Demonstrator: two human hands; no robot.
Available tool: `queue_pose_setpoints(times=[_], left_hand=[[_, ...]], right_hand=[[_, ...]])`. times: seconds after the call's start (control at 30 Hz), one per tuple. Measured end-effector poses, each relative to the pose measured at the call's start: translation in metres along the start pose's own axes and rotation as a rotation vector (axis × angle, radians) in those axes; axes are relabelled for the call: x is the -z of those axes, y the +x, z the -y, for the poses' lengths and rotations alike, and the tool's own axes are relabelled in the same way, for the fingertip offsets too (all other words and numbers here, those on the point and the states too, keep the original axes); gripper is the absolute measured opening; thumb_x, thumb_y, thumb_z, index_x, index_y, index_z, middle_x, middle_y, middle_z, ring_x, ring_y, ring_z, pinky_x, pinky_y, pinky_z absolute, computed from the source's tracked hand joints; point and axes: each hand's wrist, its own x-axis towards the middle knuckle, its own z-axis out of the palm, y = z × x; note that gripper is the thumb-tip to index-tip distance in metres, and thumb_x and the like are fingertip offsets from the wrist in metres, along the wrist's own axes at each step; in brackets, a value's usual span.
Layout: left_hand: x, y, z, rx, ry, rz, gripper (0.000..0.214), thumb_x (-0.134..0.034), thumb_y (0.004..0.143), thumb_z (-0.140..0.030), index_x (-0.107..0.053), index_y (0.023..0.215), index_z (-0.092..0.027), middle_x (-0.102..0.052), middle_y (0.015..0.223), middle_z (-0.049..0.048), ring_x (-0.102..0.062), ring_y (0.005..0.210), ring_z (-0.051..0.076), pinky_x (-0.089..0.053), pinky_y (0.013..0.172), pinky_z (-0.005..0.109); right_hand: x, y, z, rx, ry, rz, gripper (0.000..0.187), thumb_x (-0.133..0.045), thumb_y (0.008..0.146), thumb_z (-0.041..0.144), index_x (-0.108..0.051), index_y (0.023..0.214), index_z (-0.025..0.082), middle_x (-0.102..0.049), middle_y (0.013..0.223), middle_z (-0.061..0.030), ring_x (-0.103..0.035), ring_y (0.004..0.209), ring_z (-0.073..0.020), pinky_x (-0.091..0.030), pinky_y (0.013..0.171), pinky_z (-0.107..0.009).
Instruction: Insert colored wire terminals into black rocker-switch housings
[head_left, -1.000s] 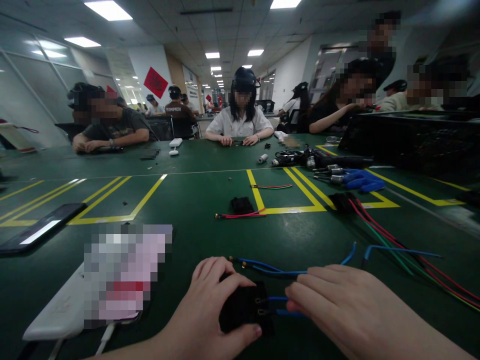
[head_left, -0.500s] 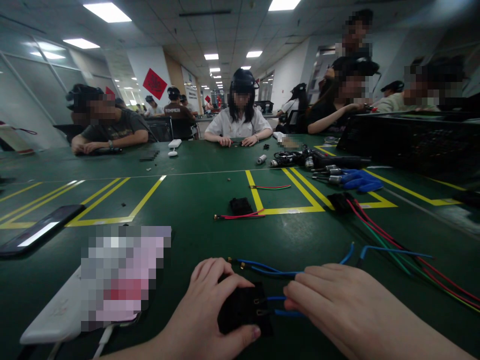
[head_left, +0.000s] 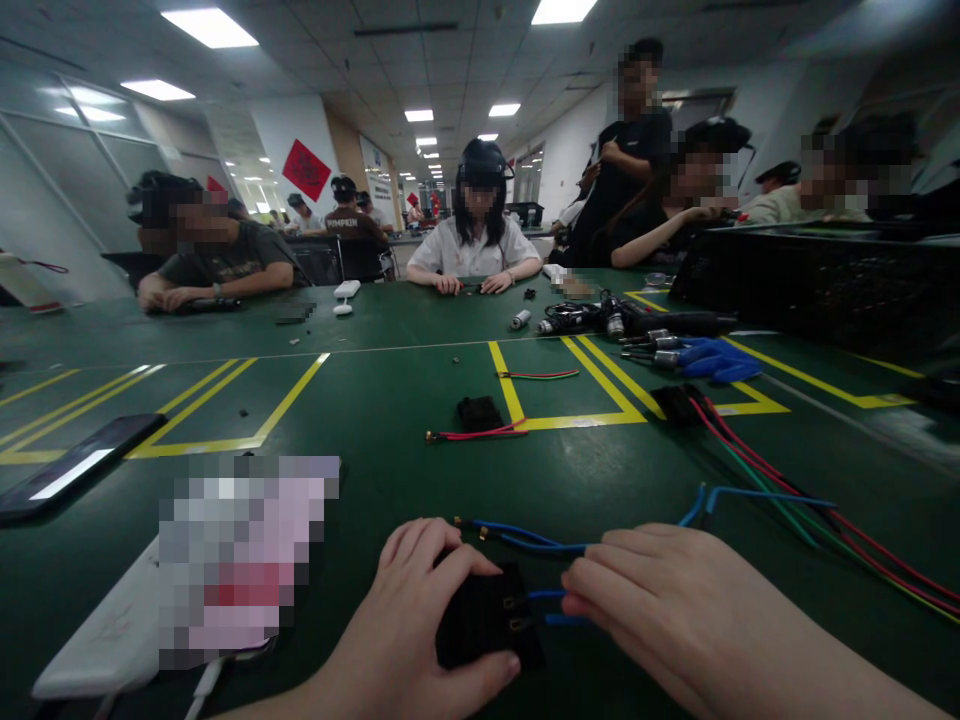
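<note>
My left hand (head_left: pixel 431 620) is wrapped round a black plastic block (head_left: pixel 484 615), thumb on the near side and fingers on the far side, against the table. Two blue wires (head_left: pixel 546 598) with metal terminals run into the block's right side. My right hand (head_left: pixel 645 600) has its fingers closed on these blue wires, just right of the block. Beyond the hands lie more blue wires (head_left: pixel 525 540) with brass-coloured ends. Their right part passes behind my right hand. The inside of the block's slots is hidden.
Farther off are another black block (head_left: pixel 480 412), red wires (head_left: pixel 480 434), and a block (head_left: pixel 679 405) with red and green wires. Screwdrivers and blue gloves (head_left: pixel 716 360) lie right. A white power bank (head_left: pixel 97 630) and a phone (head_left: pixel 82 465) lie left. Co-workers sit around the table.
Both hands keep almost the same hold on the block and wires. The view has shifted slightly. A standing person in the background at the right has moved left.
</note>
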Motion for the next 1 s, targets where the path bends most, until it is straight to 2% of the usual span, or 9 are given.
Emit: queue_pose_setpoints(times=[0.13,0.37,0.67,1.0], left_hand=[[-0.0001,0.0005,0.0007,-0.009,0.014,-0.011,0.046,-0.078,0.066,-0.021,-0.063,0.109,-0.028,-0.057,0.113,0.0056,-0.05,0.113,0.035,-0.04,0.098,0.056],[0.0024,0.0025,-0.0018,0.004,0.0,0.004,0.045,-0.078,0.066,-0.02,-0.062,0.108,-0.027,-0.057,0.111,0.0055,-0.05,0.112,0.034,-0.041,0.097,0.056],[-0.0011,0.0008,0.0012,-0.015,0.022,-0.01,0.045,-0.077,0.068,-0.025,-0.061,0.109,-0.028,-0.057,0.111,0.0054,-0.05,0.112,0.034,-0.041,0.097,0.054],[0.0009,0.0018,-0.001,-0.015,0.007,-0.012,0.044,-0.076,0.067,-0.022,-0.062,0.108,-0.028,-0.057,0.111,0.005,-0.05,0.111,0.034,-0.042,0.097,0.054]], right_hand=[[0.0008,0.0009,0.0008,-0.016,0.026,0.021,0.033,-0.032,0.104,0.018,-0.054,0.08,0.022,-0.061,0.068,0.0018,-0.053,0.055,-0.0169,-0.033,0.05,-0.032],[0.0,-0.0002,0.0004,-0.069,0.083,0.086,0.016,-0.052,0.092,0.01,-0.056,0.082,0.022,-0.064,0.071,0.0033,-0.056,0.057,-0.0165,-0.036,0.052,-0.031],[0.0021,0.0005,0.0037,-0.086,0.083,0.11,0.015,-0.055,0.09,0.011,-0.056,0.081,0.022,-0.065,0.072,0.0031,-0.059,0.058,-0.0159,-0.038,0.052,-0.03],[0.0008,-0.0002,0.0035,-0.088,0.07,0.122,0.015,-0.06,0.087,0.008,-0.057,0.082,0.022,-0.067,0.073,0.0035,-0.061,0.058,-0.0165,-0.042,0.052,-0.03]])
